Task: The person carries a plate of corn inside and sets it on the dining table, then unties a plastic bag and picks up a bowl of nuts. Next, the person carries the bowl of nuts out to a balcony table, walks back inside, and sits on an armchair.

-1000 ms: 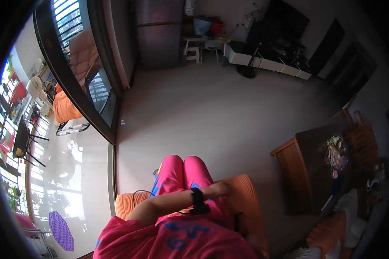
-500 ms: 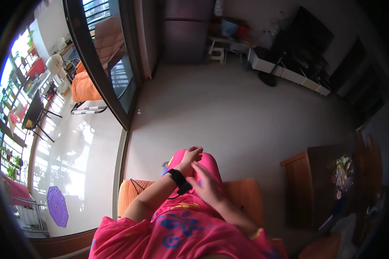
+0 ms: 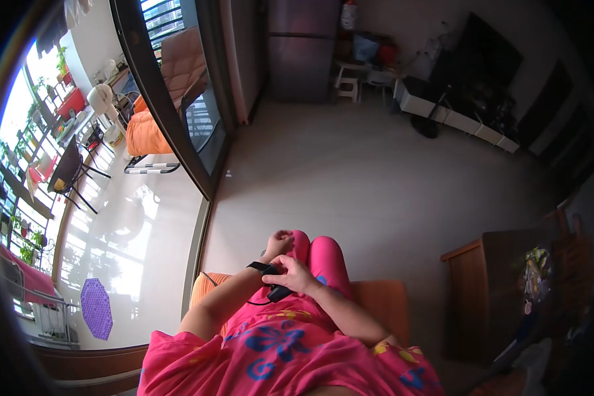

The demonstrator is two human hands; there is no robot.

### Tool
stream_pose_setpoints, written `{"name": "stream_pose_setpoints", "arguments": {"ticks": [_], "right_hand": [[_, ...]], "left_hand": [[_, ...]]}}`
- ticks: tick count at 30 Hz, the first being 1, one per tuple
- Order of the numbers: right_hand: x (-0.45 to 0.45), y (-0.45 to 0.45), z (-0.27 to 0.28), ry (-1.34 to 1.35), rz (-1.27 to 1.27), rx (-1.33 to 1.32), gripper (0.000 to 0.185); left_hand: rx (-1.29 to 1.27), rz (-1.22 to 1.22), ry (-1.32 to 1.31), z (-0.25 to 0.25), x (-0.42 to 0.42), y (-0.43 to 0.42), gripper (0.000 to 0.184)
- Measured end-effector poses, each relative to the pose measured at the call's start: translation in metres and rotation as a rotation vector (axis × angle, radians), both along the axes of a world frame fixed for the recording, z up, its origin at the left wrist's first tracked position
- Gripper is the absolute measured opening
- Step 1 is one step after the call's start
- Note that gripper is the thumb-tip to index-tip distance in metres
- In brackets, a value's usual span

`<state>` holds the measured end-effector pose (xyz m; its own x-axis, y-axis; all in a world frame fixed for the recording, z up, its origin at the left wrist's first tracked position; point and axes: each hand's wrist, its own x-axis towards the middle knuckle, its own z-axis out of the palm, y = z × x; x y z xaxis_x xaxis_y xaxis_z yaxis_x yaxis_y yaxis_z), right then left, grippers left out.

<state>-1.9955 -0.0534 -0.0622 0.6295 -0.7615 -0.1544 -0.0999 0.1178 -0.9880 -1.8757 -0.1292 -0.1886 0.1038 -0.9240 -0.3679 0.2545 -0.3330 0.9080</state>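
Observation:
My left hand (image 3: 280, 243) rests near my left knee, fingers curled in with nothing visible in them. Around that forearm, just behind the wrist, goes a black wrist strap (image 3: 263, 268). A dark box-like device (image 3: 280, 292) hangs at the strap's inner side, and a thin black cable runs from near it towards the orange seat. My right hand (image 3: 294, 274) grips the strap at the device, thumb on the near side and fingers curled over the top. Bright pink flowered clothing (image 3: 277, 343) covers my lap beneath both hands.
I sit on an orange cushioned seat (image 3: 379, 300). A wooden cabinet (image 3: 465, 290) stands to the right, with a crumpled patterned bag (image 3: 536, 270) beside it. On the left, a sliding door frame (image 3: 178, 112) borders a balcony with a purple mat (image 3: 96, 309).
My right hand has moved from lying open beside the left wrist to gripping the strap. The left hand has shifted slightly left and down. The whole view has shifted a little.

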Motion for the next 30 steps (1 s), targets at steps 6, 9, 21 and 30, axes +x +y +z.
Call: {"name": "stream_pose_setpoints", "arguments": {"ticks": [6,9,21,30], "right_hand": [[-0.03,0.004,-0.01,-0.132,0.048,0.276,0.025],[-0.037,0.014,-0.007,-0.246,0.094,0.389,0.024],[-0.04,0.032,0.035,-0.37,0.193,0.323,0.024],[-0.018,0.035,0.041,-0.017,-0.114,-0.177,0.029]], "left_hand": [[0.102,-0.367,-0.17,0.014,0.007,0.063,0.032],[0.022,-0.435,-0.069,0.06,0.012,0.097,0.032],[0.28,-0.779,0.628,0.193,0.019,0.156,0.031],[0.174,-0.503,0.115,0.203,0.033,0.161,0.048]]}}
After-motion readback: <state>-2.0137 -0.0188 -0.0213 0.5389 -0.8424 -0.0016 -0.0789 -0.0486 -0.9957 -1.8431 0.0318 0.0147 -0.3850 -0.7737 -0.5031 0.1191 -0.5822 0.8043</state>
